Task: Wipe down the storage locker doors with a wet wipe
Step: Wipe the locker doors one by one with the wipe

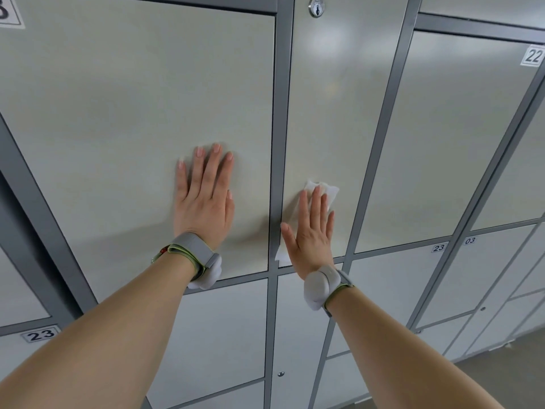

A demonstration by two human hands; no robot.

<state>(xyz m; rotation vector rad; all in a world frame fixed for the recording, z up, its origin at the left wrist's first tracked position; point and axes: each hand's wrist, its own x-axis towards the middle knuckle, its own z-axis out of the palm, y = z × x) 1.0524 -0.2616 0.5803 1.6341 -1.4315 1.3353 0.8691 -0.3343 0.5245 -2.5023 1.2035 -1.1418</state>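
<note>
Pale grey locker doors in dark grey frames fill the view. My left hand (205,199) lies flat, fingers spread, on the wide left door (132,113) and holds nothing. My right hand (312,231) presses a white wet wipe (330,191) flat against the narrow middle door (333,98). The wipe shows above my fingertips, and a corner of it sticks out below my thumb near the door's left edge. Most of the wipe is hidden under my palm.
A round keyhole lock (317,7) sits at the top of the middle door. A door labelled 22 (533,56) stands to the right. Smaller doors with number labels run below. Grey floor (501,376) shows at the lower right.
</note>
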